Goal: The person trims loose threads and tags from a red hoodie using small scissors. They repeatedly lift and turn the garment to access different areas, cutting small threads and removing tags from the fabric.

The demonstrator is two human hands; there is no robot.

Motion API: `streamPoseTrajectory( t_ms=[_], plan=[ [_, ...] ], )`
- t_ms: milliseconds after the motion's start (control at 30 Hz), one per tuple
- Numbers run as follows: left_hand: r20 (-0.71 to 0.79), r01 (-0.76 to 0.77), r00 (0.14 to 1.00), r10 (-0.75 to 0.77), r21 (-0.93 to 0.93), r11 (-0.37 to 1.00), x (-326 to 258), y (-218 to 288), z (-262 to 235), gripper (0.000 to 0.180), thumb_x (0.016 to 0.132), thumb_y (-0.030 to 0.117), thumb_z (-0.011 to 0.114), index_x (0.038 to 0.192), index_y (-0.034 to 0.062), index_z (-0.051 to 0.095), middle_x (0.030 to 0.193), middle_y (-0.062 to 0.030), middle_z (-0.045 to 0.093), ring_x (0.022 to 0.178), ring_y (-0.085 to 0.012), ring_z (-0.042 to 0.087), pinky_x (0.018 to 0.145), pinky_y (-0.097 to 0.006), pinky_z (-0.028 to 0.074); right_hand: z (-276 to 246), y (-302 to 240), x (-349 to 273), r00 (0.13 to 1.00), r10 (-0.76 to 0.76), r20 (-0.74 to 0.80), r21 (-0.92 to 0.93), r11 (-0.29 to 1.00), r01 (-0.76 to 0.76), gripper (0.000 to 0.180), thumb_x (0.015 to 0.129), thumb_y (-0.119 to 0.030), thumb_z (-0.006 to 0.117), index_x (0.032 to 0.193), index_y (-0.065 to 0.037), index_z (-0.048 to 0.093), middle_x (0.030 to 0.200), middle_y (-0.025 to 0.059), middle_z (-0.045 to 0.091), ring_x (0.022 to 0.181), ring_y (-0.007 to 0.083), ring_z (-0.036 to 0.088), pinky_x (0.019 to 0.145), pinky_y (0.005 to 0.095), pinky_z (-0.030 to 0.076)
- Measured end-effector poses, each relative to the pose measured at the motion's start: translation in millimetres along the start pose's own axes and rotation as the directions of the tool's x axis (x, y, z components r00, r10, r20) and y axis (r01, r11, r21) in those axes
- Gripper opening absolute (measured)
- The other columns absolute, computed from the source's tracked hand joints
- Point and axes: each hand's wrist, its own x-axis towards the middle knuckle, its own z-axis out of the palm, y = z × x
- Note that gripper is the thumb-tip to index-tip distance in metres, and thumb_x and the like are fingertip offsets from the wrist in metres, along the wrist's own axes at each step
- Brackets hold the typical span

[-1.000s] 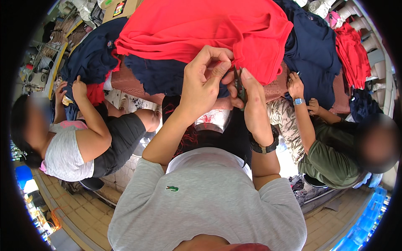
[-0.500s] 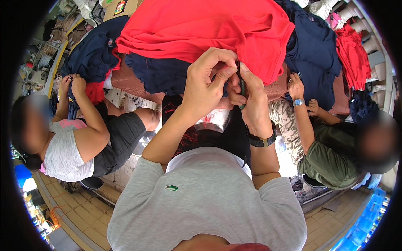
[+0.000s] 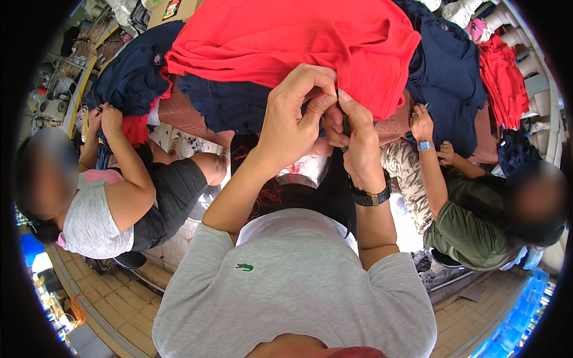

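Observation:
A large red garment lies heaped before me, and both my hands meet at its near edge. My left hand is closed, thumb and forefinger pinched against the red cloth; whether they hold the fabric or a thread is too small to tell. In my right hand sits a slim tool with a green-black body, apparently thread snips. My right fingers wrap round it, and its dark tip points up beside the left fingertips. Much of the tool is hidden by my fingers.
Navy garments lie under the red one, with more navy cloth at right. A seated person handles cloth on the left, another on the right. Red thread scraps lie on my lap. Blue crates stand lower right.
My right hand has shifted and turned slightly, so less of the green tool shows. My left hand keeps its pinch at nearly the same spot.

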Motion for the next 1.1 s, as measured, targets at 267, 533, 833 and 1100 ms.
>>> streamPoseTrajectory(
  t_ms=[267,533,833,1100],
  plan=[
    [0.064,0.109,0.993,-0.103,-0.088,0.99,-3.1,1.9,-7.6,0.01,0.09,-0.008,0.06,0.094,0.0,0.057,0.111,-0.015,0.063,0.087,-0.0198,0.068,0.08,-0.031,0.055,-0.7,-7.8,-7.6,0.997,0.041,0.06,-0.071,0.997,-0.037,0.039,0.104,-0.04,0.045,0.081,-0.009,0.05,0.066,-0.0044,0.037,0.051,0.0057,0.027,0.049,0.0243,0.019],
    [0.052,0.174,0.984,-0.17,-0.093,0.98,-5.1,4.7,-3.3,0.011,0.087,-0.007,0.063,0.093,0.0006,0.058,0.112,-0.0144,0.063,0.089,-0.0218,0.068,0.084,-0.035,0.056,-4.9,-0.9,-3.7,0.994,0.071,0.081,0.098,0.992,-0.078,0.036,0.106,-0.037,0.045,0.083,-0.01,0.051,0.068,-0.0031,0.04,0.05,0.0054,0.029,0.047,0.0239,0.019],
    [0.403,-0.22,0.907,0.126,0.196,0.956,1.8,9.3,-31.5,0.012,0.081,0.003,0.073,0.091,0.0036,0.066,0.113,-0.009,0.062,0.126,-0.0326,0.052,0.104,-0.046,0.042,0.4,-27.5,-24.9,0.878,-0.425,-0.221,-0.529,0.809,0.259,0.024,0.095,-0.023,0.069,0.102,-0.002,0.062,0.077,-0.0019,0.047,0.06,0.0019,0.036,0.052,0.0202,0.028],
    [0.251,-0.18,0.966,0.063,0.477,0.86,9.4,54.6,-24.4,0.027,0.084,-0.003,0.067,0.11,0.0014,0.068,0.108,-0.0139,0.063,0.106,-0.032,0.062,0.088,-0.039,0.051,-7.8,-6.5,9.9,0.792,-0.597,-0.128,-0.628,0.667,0.401,0.02,0.093,-0.008,0.072,0.109,0.003,0.066,0.078,-0.0004,0.062,0.058,0.0012,0.042,0.049,0.0211,0.032]
  ],
)
